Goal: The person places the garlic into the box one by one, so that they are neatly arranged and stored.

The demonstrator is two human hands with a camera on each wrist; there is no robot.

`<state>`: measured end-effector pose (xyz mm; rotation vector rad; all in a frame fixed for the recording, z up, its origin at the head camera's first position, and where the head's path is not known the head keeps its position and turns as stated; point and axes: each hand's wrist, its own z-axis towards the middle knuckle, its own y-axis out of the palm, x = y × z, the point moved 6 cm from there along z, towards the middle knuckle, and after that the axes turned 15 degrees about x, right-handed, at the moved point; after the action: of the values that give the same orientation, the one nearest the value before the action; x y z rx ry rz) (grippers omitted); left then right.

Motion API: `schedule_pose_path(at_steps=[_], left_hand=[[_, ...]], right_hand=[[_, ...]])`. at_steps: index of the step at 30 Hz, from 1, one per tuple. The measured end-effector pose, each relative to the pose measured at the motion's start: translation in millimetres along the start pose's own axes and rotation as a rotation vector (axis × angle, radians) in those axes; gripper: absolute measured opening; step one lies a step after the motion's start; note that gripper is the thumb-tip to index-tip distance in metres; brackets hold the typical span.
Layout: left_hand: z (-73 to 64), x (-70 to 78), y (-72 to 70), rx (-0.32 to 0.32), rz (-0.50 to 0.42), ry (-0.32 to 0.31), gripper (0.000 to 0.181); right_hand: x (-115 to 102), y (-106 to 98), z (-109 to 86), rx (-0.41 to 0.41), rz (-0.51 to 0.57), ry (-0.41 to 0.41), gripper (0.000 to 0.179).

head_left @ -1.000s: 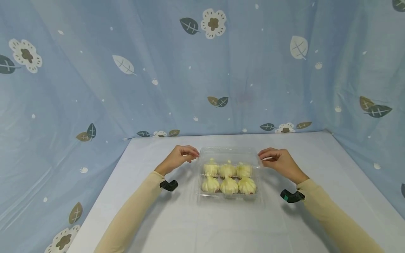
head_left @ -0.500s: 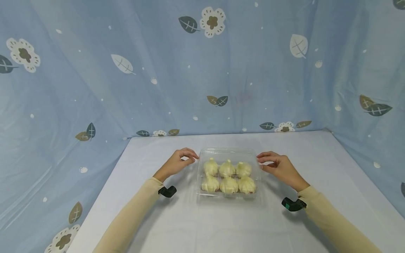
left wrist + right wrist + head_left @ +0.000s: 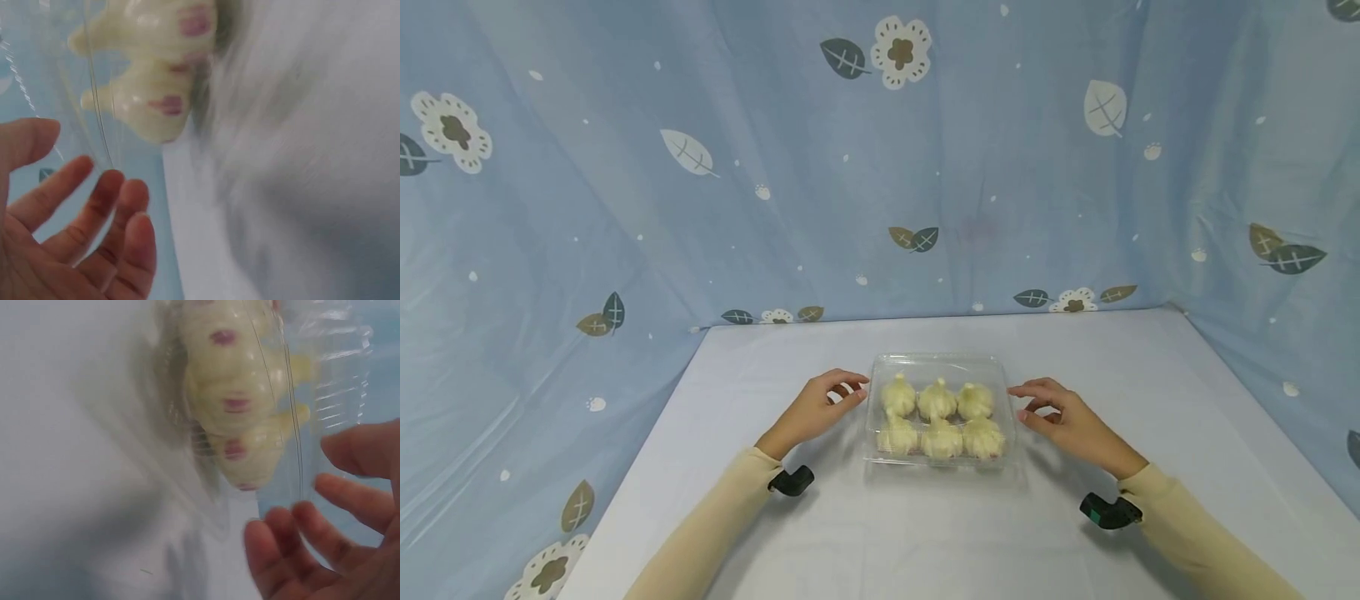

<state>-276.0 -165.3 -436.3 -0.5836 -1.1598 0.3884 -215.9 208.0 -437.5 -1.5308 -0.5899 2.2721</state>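
A clear plastic box (image 3: 947, 365) lies on the white table, its hinged lid (image 3: 940, 427) down over several pale garlic bulbs (image 3: 937, 400) in two rows. Purple marks show on the garlic bulbs (image 3: 150, 103) in the left wrist view. My left hand (image 3: 814, 410) is at the box's left side, fingers loosely bent and holding nothing. On the opposite side, my right hand (image 3: 1075, 427) has its fingertips close to the box edge, thumb apart from the fingers. Whether any fingertip touches the plastic I cannot tell. Both wrist views are somewhat blurred.
A white cloth covers the table (image 3: 925, 533). Behind and at the sides hangs a blue curtain (image 3: 820, 167) with leaf and flower prints. Black wrist cameras sit on the left sleeve (image 3: 722, 517) and the right sleeve (image 3: 1195, 525).
The lid has swung down toward the front of the box, over the garlic bulbs. Both hands have come down with it toward me, and their fingers have loosened from its sides.
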Motion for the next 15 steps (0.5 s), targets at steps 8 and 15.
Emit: schedule_pose_path(at_steps=[8, 15], left_hand=[[-25.1, 11.3, 2.9, -0.019, 0.035, -0.028, 0.041], [-43.8, 10.7, 5.3, -0.037, -0.001, -0.083, 0.049]], right_hand=[[-7.5, 6.3, -15.2, -0.160, 0.048, 0.079, 0.063], [-14.4, 7.9, -23.0, -0.234, 0.086, 0.086, 0.074]])
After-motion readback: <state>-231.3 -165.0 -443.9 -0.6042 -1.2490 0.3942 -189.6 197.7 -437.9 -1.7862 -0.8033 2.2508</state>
